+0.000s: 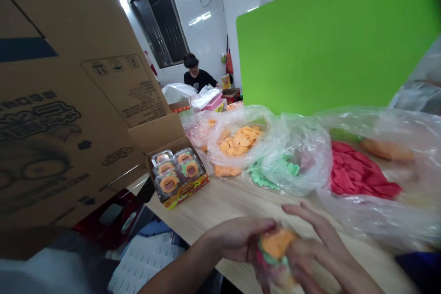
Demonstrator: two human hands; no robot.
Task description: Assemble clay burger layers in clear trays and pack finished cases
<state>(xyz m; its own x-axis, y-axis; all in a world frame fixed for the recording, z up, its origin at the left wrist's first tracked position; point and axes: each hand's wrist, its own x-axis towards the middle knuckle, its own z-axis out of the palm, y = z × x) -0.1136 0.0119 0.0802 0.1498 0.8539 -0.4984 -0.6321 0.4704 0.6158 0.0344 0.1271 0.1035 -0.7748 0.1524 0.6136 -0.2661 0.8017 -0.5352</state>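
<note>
Low in the view, above the table's front edge, is a small toy burger (275,244) of layered orange, green and red pieces. My left hand (237,240) wraps round its left side, thumb on top. From the right, my right hand (322,252) has its lower fingers pressed against the burger, while one finger stretches out above it. Motion blurs both the burger and the fingertips, so I cannot tell whether a clear case surrounds it. Behind it, clear bags hold orange pieces (243,140), green pieces (275,172) and red pieces (360,172).
A display box (186,195) with several clear-cased toy burgers stands at the table's left edge. Beside it rises a large cardboard carton (86,101). A green panel (327,41) stands behind the bags. Another person (201,76) sits at the back.
</note>
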